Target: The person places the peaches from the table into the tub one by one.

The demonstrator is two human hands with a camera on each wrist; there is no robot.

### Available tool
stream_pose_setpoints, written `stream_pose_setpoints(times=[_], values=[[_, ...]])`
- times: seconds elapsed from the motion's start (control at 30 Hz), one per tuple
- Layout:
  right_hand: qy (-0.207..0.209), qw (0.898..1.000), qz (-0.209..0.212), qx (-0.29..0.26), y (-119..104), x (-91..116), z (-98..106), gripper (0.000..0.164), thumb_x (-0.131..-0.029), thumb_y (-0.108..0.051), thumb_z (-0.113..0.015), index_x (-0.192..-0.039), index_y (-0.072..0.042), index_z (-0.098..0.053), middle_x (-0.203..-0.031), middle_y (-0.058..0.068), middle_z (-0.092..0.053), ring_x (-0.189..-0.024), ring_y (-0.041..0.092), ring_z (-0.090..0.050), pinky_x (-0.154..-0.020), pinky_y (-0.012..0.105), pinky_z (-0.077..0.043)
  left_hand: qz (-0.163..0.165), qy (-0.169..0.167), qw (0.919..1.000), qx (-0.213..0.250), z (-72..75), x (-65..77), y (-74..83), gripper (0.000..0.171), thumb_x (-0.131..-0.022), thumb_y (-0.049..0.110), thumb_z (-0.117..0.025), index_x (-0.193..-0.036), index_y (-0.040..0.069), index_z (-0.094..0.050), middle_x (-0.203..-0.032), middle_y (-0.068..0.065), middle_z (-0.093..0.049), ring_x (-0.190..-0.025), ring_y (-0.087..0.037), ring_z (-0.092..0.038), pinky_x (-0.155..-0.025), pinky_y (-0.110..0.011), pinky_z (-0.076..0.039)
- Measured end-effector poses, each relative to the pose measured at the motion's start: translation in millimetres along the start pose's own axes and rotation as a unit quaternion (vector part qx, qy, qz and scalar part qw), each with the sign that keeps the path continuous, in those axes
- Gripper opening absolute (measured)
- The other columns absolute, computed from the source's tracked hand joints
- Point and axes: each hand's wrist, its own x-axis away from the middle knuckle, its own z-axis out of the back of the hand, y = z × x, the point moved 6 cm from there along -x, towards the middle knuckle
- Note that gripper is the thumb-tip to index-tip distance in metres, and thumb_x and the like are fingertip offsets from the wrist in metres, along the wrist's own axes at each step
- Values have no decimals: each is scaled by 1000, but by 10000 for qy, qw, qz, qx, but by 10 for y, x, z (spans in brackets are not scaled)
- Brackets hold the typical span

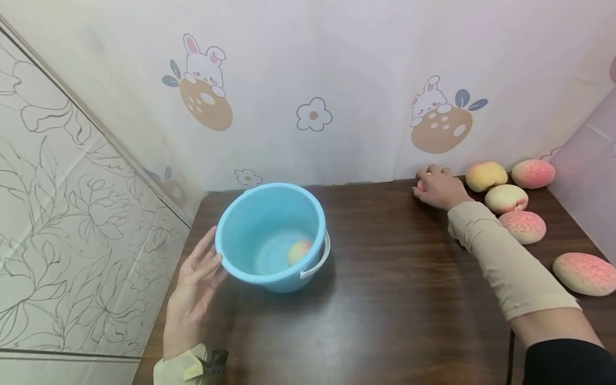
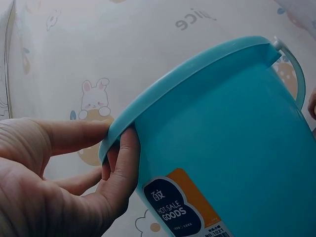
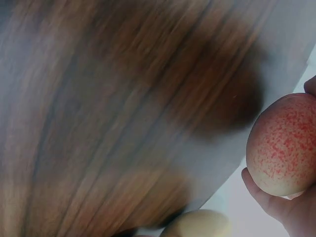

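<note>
- Bucket [image 1: 262, 222], light blue, white-handled: occupying the left part of the desk [image 1: 375, 326].
- Left hand [image 1: 194, 280]: fingers pinching the bucket's rim.
- Right hand [image 1: 440, 190]: fingers grasping a pink-speckled peach [image 3: 281, 145] near the desk's back edge.
- Second peach [image 1: 297, 252], one: lying inside the bucket.
- Loose peaches [image 1: 506, 198], five: lying on the desk's right side.

dk brown wood-grain table [image 1: 385, 299]. R side: yellow peach [image 1: 486, 177] + rosy peach [image 1: 533, 174] at the back, pale peach [image 1: 505, 198] n speckled peach [image 1: 523, 228] just in front, pink-topped peach [image 1: 584, 274] apart, nearer cam. lt blue bucket [image 1: 262, 224] at L, cant tell if base sits flat tbh
</note>
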Motion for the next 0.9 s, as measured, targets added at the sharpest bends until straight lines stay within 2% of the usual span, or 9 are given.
stream_pose_setpoints(times=[0.43,0.57,0.9], values=[[416,9972,587,-190,-586,-118,212,33,-100,-34,-61,-123,-10,-61,-131,22,-54,-115,52,-50,-83,71,-53,-75,-59,10000,1,-14,3,6,71,-103,-6,-50,-166,11,-24,-160,-6,-44,-140,-20,-59,-111,-39,-52],[446,9956,794,-207,-791,-132,261,33,-101,-34,-61,-125,-12,-61,-134,21,-53,-117,50,-51,-86,67,-54,-60,-76,9999,60,-23,8,6,71,-103,-8,-49,-166,11,-23,-163,-7,-39,-144,-21,-56,-113,-39,-51],[1110,9821,1489,-326,-1296,-114,469,29,-100,-34,-60,-123,-16,-65,-130,13,-57,-114,43,-55,-80,59,-58,0,-27,9999,116,-14,15,-8,72,-103,-8,-49,-166,12,-23,-166,-9,-34,-146,-23,-53,-112,-37,-53]])
